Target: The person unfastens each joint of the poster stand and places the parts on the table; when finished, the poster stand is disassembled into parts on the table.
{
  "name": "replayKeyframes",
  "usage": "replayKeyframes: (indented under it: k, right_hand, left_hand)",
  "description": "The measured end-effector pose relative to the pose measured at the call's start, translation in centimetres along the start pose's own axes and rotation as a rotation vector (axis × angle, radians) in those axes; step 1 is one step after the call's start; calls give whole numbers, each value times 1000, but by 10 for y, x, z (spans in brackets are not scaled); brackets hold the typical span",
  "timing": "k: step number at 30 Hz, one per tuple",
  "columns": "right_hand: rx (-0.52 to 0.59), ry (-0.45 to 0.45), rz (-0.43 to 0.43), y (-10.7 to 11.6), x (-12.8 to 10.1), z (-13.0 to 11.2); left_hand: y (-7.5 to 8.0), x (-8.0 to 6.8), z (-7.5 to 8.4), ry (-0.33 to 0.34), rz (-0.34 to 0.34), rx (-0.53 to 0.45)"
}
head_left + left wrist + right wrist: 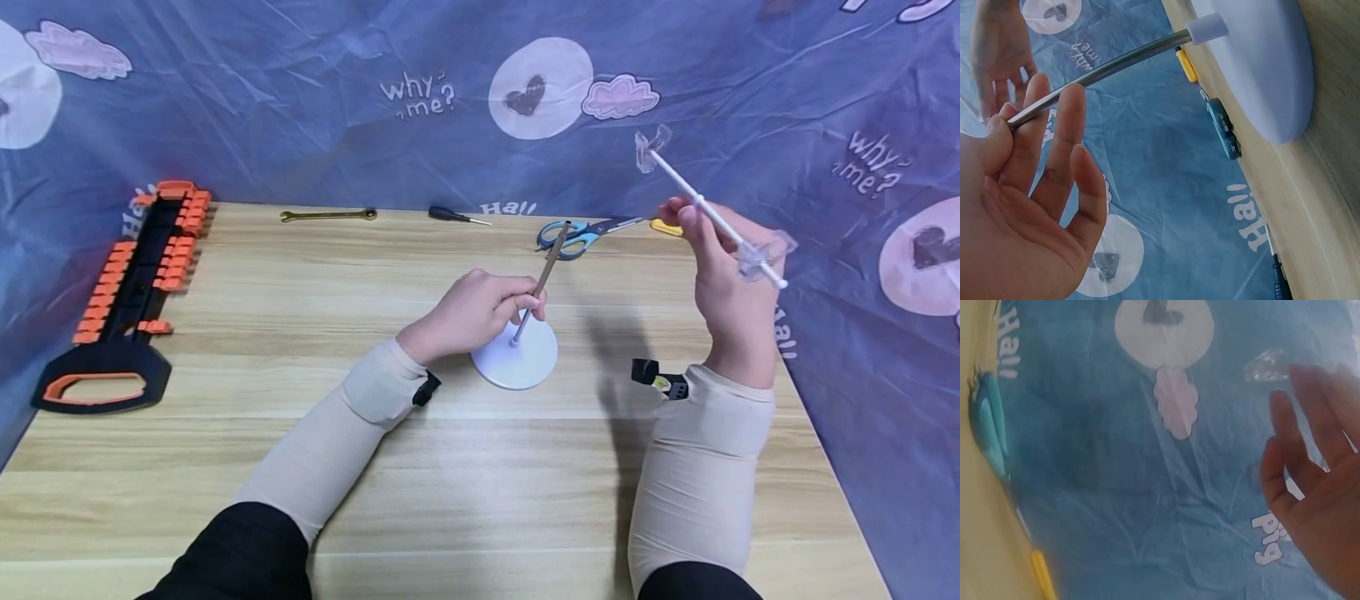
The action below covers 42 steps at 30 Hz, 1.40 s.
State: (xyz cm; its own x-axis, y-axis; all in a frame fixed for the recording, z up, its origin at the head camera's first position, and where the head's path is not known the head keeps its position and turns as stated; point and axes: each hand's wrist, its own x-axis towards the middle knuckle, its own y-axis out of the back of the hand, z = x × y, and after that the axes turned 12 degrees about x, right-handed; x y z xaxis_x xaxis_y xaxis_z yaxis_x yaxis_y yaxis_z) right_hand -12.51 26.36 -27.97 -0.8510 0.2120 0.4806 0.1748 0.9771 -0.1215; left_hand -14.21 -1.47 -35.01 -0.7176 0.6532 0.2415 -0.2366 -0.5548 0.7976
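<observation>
The left hand (468, 315) rests low on the wooden table (450, 467), its fingers (1054, 134) curled round a thin metal rod (542, 282); the grasp sits on the upper half of the rod, thumb and fingertips pinching it. The rod stands tilted in the socket of a white round base (517, 357), which lies flat on the table just beside the hand. The right hand (723, 279) is raised above the table's right edge, fingers closed on a white stick (708, 210) bearing clear plastic clips (651, 148) at both ends; the stick slants up and away to the left. Farther back lie scissors (581, 235), a yellow item (666, 227), a small screwdriver (457, 217) and a wrench (328, 215). At far left lies an orange and black tool (127, 292).
</observation>
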Motion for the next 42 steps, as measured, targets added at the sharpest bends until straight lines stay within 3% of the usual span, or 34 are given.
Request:
replayKeyframes:
  k: [8,12,17,27,42]
  right_hand:
    - [-477,-28,-140,14,3,18]
    - [-654,-115,-202,18,5,32]
    - [-798,-206,-278,20,5,49]
    - [-876,-440,-433,26,7,69]
    - [-871,-494,-480,29,3,91]
  left_hand:
    - [1,0,0,2,1,-2]
    - [0,0,0,-4,0,-7]
    - [0,1,-1,-11,0,-9]
    - [1,0,0,6,-4,-2]
    - [1,0,0,9,-10,-3]
